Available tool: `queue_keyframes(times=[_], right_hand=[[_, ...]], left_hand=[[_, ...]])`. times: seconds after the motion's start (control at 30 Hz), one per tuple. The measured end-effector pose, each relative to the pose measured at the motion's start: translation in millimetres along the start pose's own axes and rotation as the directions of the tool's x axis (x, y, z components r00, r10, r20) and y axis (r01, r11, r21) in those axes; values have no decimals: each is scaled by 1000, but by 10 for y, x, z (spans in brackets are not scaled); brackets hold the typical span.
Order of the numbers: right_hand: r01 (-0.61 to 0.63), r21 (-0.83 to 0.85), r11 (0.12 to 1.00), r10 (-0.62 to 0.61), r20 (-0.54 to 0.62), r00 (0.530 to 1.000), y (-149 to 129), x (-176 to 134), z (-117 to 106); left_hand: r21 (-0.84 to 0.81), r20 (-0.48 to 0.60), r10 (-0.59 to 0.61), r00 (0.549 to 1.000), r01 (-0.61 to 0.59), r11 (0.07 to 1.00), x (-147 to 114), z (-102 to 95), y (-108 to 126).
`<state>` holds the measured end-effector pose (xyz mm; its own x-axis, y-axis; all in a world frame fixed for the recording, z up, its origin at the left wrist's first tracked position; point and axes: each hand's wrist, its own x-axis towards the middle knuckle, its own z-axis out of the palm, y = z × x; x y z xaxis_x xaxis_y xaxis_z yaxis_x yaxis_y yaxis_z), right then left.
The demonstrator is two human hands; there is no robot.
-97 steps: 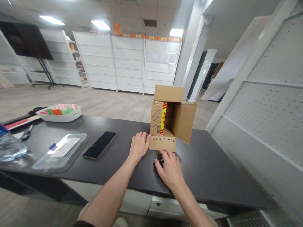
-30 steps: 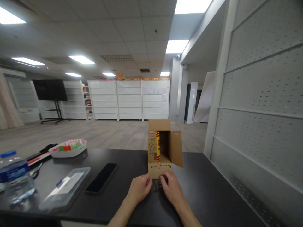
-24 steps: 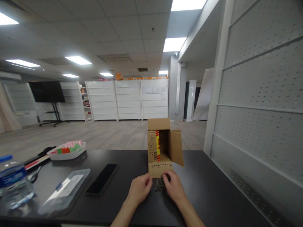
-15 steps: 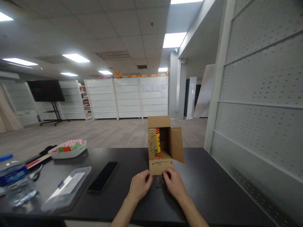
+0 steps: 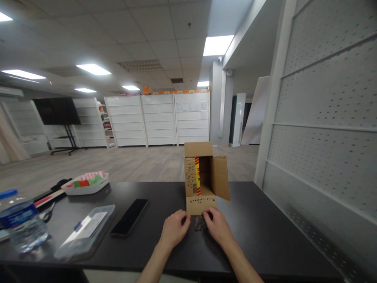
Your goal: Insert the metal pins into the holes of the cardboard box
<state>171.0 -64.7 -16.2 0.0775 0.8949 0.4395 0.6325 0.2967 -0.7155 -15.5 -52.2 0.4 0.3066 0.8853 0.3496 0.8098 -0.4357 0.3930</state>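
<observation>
Half-hidden dark rods (image 5: 200, 223) between hands

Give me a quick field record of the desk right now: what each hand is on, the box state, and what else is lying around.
left hand: resting on the black desk, beside the metal pieces
right hand: fingers touching a small bunch of dark metal pieces
cardboard box: on its side, flaps open toward the person, front flap flat on the desk
phone: screen dark, left of the hands
clear plastic case: left of the phone
water bottle: far left
white tray: back left, colourful items inside
</observation>
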Motion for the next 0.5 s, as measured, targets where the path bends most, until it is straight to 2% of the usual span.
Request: queue_keyframes(times=[0.27, 0.5], right_hand=[[10, -9, 1000, -10, 10, 1000, 2, 3, -1], [6, -5, 1000, -6, 11, 1000, 15, 11, 1]], left_hand=[[-22, 14, 27, 1000, -27, 999, -16, -46, 30], [-74, 74, 181, 981, -175, 982, -43, -103, 75]])
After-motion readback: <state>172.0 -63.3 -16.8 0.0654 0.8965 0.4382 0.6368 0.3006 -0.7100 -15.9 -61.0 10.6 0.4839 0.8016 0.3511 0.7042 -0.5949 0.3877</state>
